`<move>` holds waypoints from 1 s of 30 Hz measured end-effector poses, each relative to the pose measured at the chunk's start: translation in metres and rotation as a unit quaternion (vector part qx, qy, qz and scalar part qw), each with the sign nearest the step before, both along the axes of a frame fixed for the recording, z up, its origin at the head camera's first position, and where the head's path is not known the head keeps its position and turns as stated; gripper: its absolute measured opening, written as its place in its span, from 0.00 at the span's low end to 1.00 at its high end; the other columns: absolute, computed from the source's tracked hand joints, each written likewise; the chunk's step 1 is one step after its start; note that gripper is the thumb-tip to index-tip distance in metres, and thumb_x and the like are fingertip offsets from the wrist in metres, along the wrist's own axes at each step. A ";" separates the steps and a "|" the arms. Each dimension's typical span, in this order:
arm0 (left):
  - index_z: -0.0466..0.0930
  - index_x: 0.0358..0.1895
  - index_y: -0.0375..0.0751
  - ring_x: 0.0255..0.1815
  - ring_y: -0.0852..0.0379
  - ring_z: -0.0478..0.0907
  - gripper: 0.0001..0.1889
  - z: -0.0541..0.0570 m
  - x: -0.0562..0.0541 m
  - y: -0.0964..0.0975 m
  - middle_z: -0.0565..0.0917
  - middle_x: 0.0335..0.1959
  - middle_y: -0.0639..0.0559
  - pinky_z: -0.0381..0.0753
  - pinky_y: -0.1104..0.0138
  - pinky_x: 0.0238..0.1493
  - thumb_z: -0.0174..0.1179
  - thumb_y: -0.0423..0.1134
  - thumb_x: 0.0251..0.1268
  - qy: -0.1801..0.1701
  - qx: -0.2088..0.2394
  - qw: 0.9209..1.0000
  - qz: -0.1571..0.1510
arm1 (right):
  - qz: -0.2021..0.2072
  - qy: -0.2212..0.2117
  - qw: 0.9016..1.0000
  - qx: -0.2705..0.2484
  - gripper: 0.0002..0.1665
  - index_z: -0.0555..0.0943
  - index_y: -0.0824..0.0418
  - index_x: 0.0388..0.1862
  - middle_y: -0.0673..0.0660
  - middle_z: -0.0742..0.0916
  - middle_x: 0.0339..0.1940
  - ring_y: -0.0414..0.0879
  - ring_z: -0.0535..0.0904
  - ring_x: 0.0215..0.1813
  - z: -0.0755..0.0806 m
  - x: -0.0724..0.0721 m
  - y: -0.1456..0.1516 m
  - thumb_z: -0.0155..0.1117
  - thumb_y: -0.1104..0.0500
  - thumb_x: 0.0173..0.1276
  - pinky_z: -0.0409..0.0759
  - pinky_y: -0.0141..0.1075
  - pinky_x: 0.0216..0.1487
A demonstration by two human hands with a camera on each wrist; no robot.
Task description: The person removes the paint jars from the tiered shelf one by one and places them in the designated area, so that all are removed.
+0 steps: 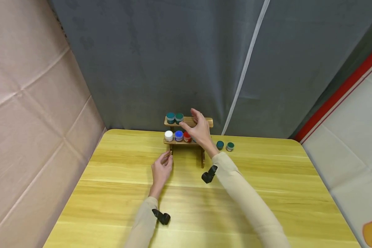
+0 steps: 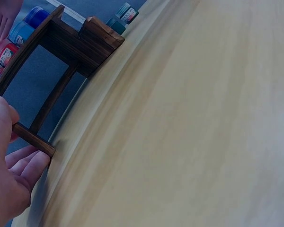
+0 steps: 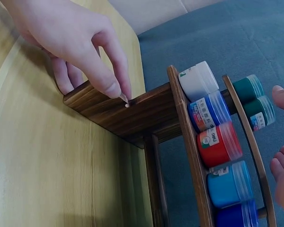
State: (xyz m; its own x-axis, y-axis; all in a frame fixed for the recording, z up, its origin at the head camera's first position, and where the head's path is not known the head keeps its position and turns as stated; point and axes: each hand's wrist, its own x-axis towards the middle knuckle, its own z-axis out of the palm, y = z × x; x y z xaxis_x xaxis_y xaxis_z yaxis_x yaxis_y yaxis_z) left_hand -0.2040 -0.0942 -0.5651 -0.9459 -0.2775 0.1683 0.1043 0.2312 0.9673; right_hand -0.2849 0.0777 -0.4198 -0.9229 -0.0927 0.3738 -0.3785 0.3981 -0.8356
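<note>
Paint jars (image 3: 215, 146) — seven on one rack (image 3: 190, 151), two beside it.

We've got our left hand (image 1: 162, 168) down low, fingers (image 3: 117, 56) curled in a pinch, and our right hand (image 1: 200, 130) up higher, kinda loosely spread.

Yellow wood-grain table (image 1: 111, 206): brown rack (image 1: 183, 143) near far edge; teal jar (image 1: 220, 145), green-lidded jar (image 1: 230, 147) beside it, toward far right corner.
</note>
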 end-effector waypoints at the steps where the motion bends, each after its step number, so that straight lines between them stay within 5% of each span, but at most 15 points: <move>1: 0.86 0.62 0.39 0.54 0.39 0.90 0.16 0.000 0.000 0.000 0.90 0.55 0.35 0.93 0.64 0.53 0.65 0.35 0.74 0.000 -0.001 1.000 0.000 | 0.000 0.000 1.000 0.001 0.46 0.67 0.70 0.79 0.67 0.76 0.78 0.62 0.73 0.78 0.000 -0.001 -0.002 0.76 0.55 0.69 0.74 0.50 0.83; 30: 0.86 0.62 0.38 0.56 0.39 0.90 0.16 0.000 0.000 -0.001 0.89 0.56 0.36 0.92 0.66 0.54 0.65 0.34 0.75 -0.007 0.000 1.000 -0.003 | -0.025 0.003 1.000 0.015 0.24 0.81 0.68 0.65 0.66 0.89 0.59 0.58 0.88 0.61 -0.006 -0.014 -0.027 0.72 0.62 0.73 0.88 0.45 0.68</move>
State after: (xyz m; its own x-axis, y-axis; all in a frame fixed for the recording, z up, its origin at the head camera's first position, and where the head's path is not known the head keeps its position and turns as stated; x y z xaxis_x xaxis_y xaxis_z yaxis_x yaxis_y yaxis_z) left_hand -0.2044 -0.0952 -0.5652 -0.9498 -0.2716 0.1550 0.0921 0.2307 0.9687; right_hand -0.2991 0.0504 -0.4259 -0.9244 -0.0581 0.3770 -0.3624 0.4421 -0.8205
